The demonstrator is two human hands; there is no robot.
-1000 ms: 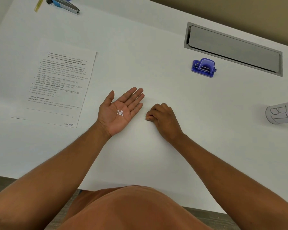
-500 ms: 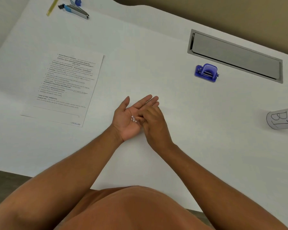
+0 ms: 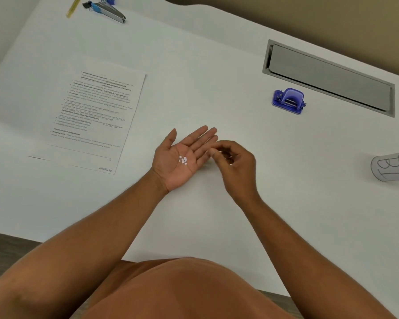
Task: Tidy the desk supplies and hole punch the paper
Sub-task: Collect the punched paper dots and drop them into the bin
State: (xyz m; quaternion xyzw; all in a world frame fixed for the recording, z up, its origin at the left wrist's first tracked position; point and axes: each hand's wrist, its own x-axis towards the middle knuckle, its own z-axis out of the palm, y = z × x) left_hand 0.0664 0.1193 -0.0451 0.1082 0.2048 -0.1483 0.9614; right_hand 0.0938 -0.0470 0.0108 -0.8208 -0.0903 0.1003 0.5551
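Observation:
My left hand lies palm up on the white desk, fingers spread, with several small white paper dots resting in the palm. Just to its right, my right hand hovers with its fingers curled in toward the thumb, close to the left fingertips; nothing shows between them. The printed paper lies flat to the left of both hands. A purple hole punch stands further back on the right, apart from both hands.
A stapler with a blue part and a yellow stick lie at the far left corner. A grey cable hatch is set into the desk behind the punch. A cup marked "BT" lies at the right edge.
My right hand went from the desk to my left palm, then drew back to the right. The dots stay in the left palm. The view has shifted a little.

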